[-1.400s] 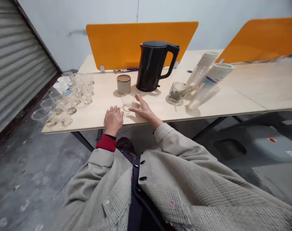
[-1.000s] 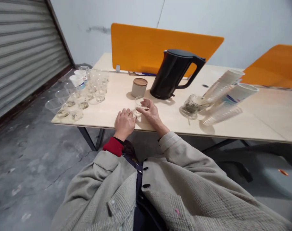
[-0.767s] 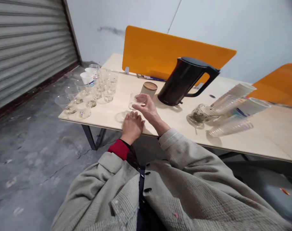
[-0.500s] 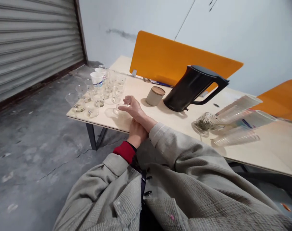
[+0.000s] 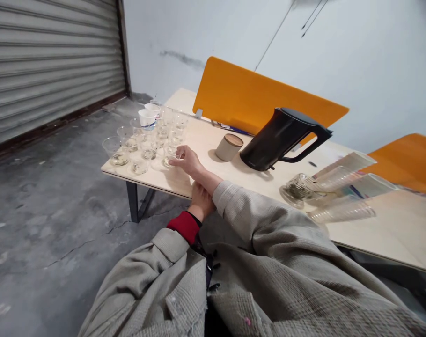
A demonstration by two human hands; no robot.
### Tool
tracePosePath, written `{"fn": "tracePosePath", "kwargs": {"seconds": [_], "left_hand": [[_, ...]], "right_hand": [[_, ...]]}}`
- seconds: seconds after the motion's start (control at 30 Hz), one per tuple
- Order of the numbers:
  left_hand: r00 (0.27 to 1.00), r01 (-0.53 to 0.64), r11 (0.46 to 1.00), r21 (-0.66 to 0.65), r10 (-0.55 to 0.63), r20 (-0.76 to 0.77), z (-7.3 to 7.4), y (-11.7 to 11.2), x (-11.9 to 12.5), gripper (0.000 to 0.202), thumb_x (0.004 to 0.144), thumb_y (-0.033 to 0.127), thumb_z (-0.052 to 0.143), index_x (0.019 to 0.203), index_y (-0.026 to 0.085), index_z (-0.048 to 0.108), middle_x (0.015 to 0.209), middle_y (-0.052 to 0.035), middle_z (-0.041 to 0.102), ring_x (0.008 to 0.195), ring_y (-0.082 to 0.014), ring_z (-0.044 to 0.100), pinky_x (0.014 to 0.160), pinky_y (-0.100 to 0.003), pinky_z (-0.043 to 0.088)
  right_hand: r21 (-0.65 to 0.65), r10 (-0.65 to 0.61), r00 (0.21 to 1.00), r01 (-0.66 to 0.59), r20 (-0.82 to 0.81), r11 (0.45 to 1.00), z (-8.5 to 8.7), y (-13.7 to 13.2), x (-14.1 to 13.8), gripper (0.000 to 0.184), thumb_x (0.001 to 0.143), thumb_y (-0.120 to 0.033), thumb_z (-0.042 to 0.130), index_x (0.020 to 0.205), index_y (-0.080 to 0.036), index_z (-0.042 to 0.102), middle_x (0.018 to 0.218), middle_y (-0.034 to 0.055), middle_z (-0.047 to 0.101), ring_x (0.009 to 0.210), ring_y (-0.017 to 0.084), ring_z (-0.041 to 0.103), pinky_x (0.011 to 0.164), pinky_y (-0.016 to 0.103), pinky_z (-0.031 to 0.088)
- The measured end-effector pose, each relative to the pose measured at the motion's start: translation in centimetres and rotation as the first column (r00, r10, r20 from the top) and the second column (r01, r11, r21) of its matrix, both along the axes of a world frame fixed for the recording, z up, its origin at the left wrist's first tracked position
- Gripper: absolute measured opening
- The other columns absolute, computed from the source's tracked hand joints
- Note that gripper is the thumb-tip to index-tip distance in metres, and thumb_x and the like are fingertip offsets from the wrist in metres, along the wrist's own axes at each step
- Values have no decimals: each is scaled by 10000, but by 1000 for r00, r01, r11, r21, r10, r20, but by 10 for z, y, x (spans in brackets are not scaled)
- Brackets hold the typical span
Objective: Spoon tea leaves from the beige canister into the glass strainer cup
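My right hand point(image 5: 185, 159) reaches across to the left and its fingers are curled round a small clear plastic cup point(image 5: 169, 160), which stands on the wooden table point(image 5: 206, 140) beside a cluster of several similar clear cups point(image 5: 143, 140). My left hand point(image 5: 200, 199) rests at the table's front edge, under my right forearm, with its fingers hidden.
A black electric kettle point(image 5: 281, 139) and a beige jar with a wooden lid point(image 5: 229, 147) stand mid-table before an orange divider point(image 5: 262, 100). A glass cup with tea leaves point(image 5: 296, 189) and stacks of cups lying on their sides point(image 5: 342, 187) are at the right. A metal shutter point(image 5: 51, 61) is at the left.
My right hand picked up the clear cup from in front of the jar, carried it left and set it beside the cluster of cups. The view swung left.
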State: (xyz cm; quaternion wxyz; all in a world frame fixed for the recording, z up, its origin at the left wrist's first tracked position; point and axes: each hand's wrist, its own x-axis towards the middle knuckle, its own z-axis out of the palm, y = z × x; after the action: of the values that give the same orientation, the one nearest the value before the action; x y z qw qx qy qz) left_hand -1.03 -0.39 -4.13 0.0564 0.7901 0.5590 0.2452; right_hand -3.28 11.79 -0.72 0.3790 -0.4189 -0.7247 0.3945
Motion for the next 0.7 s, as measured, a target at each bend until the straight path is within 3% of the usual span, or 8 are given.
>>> {"fn": "tracePosePath", "kwargs": {"seconds": [0.47, 0.7], "left_hand": [[1000, -10, 1000, 16, 9, 16, 3, -1, -2, 545, 978, 302, 566, 1508, 184, 619, 1668, -178, 546, 1578, -357, 492, 1320, -597, 362], [999, -24, 1000, 18, 23, 47, 3, -2, -3, 556, 989, 285, 543, 1537, 202, 594, 1663, -158, 558, 1595, -332, 477, 1335, -561, 366]], "right_hand": [[-32, 22, 999, -21, 24, 999, 12, -8, -10, 507, 619, -351, 931, 880, -265, 505, 812, -91, 533, 763, 136, 502, 779, 299, 433], [-14, 14, 999, -13, 52, 1000, 12, -10, -9, 541, 627, -459, 934, 934, -262, 534, 786, -97, 540, 763, 145, 532, 750, 294, 433]]}}
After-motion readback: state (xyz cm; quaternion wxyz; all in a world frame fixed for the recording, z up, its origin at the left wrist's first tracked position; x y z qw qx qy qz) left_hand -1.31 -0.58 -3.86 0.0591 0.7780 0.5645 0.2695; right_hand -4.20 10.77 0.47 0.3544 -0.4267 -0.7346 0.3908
